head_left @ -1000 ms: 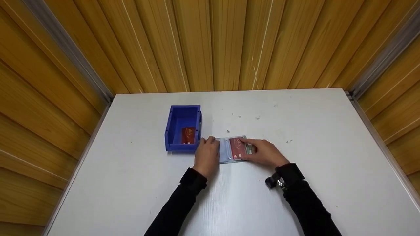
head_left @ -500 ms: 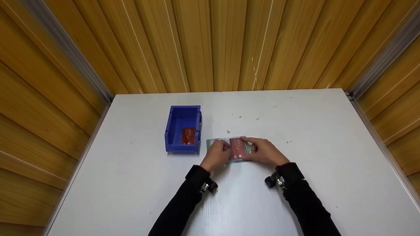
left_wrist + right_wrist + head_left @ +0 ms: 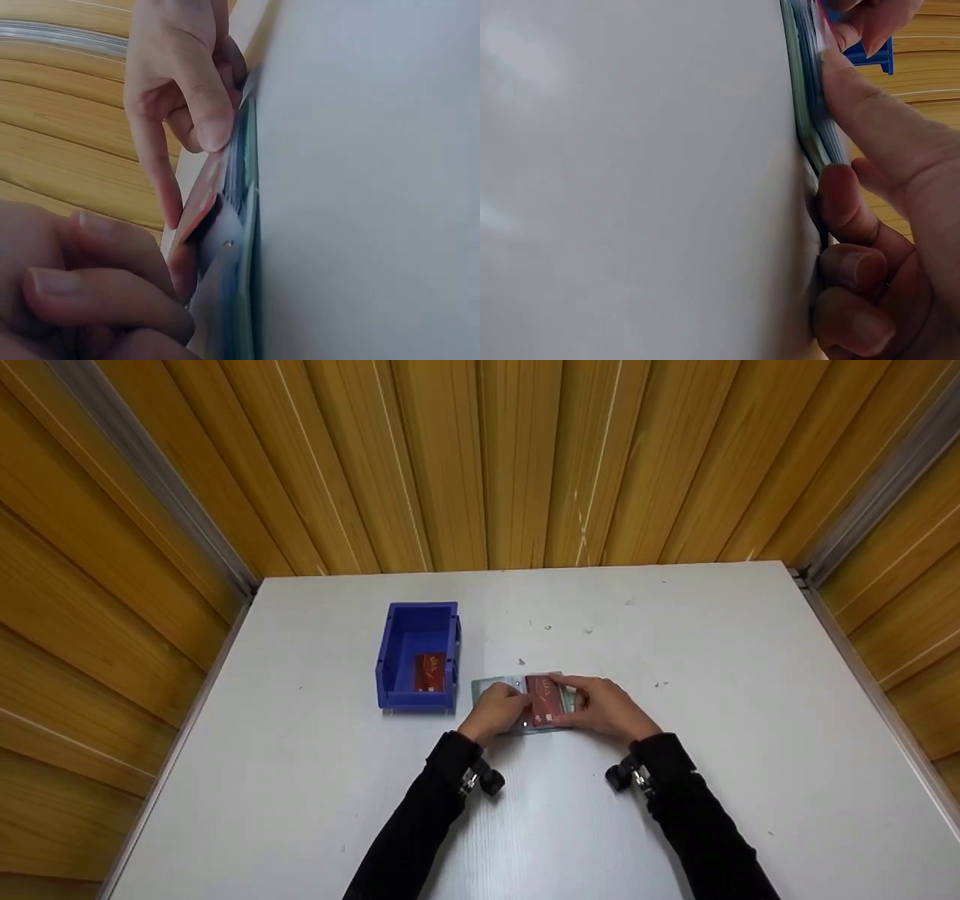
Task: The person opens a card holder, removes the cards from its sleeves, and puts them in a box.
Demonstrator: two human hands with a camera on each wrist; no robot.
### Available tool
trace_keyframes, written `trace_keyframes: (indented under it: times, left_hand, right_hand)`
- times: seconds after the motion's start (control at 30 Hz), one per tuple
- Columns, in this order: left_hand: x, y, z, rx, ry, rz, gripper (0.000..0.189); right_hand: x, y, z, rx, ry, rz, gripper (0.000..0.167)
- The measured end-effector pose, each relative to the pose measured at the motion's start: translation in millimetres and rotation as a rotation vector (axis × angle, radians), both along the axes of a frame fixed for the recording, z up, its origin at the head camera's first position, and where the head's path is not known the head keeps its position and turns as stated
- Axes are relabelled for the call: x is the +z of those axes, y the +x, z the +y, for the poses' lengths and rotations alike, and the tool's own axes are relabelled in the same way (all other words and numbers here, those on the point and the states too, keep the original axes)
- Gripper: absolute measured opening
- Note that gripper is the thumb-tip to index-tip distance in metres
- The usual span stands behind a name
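A card holder with clear sleeves and a green cover lies open on the white table. On its right page is a red card with gold lettering. My left hand pinches the card's left edge, its fingertips right at the sleeve opening; that edge stands raised over a dark gap in the left wrist view. My right hand holds the right side of the holder, thumb and forefinger spread across the card. In the right wrist view, its other fingers curl by the holder's edge.
Just left of the holder stands a blue bin with another red card inside. Wood-patterned panels enclose the back and sides of the table.
My left hand has moved right, from the holder's left page to the card's left edge. The card looks a brighter red now. My right hand stays in place.
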State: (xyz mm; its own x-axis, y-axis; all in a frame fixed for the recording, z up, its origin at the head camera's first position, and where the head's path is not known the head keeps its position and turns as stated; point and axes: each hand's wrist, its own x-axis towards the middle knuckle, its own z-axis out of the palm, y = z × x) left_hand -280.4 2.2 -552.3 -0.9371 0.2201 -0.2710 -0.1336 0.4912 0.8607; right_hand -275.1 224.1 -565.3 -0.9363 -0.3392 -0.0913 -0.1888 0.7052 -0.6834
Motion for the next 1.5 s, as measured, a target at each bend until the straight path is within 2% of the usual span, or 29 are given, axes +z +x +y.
trace_keyframes:
  times: [0.2,0.27,0.37,0.63,0.8,1.0,1.13,1.27,1.37,1.5]
  left_hand:
    - [-2.3,0.6,1.9,-0.044,-0.163,0.123,0.024]
    - [-2.8,1.5,2.3,-0.043,-0.192,0.139,0.02]
    - [-4.4,2.4,2.8,-0.043,-0.186,0.137,0.019]
    - [-8.5,3.8,-0.1,-0.034,-0.094,0.113,0.02]
    - [-5.8,7.1,-5.3,-0.016,-0.102,0.149,0.019]
    - [8.3,12.3,-16.6,-0.001,-0.198,0.251,0.021]
    - [24.5,14.6,-22.0,-0.015,-0.251,0.332,0.021]
    - [42.7,14.8,-31.0,-0.007,-0.24,0.376,0.019]
    - [56.2,10.5,-43.2,0.036,-0.216,0.407,0.018]
    - [70.6,0.6,-64.8,0.148,-0.184,0.446,0.018]
  right_hand:
    - [-1.5,0.6,-1,-0.012,0.0,-0.018,0.077]
    - [-1.8,0.3,-2,-0.011,-0.001,-0.018,0.077]
    - [-2.2,-0.2,-1,-0.009,0.006,-0.016,0.077]
    - [-2.8,-0.5,0,-0.024,0.008,-0.022,0.08]
    - [-2.1,0.0,1,-0.013,0.001,-0.016,0.079]
    - [-2.2,0.3,1,-0.003,0.002,-0.01,0.078]
    - [-2.0,0.2,3,0.003,-0.003,-0.006,0.078]
    - [-1.9,0.7,3,-0.001,-0.004,-0.009,0.078]
    - [-1.3,0.6,2,-0.016,-0.003,-0.02,0.078]
    - [-0.8,0.8,1,-0.02,-0.002,-0.021,0.078]
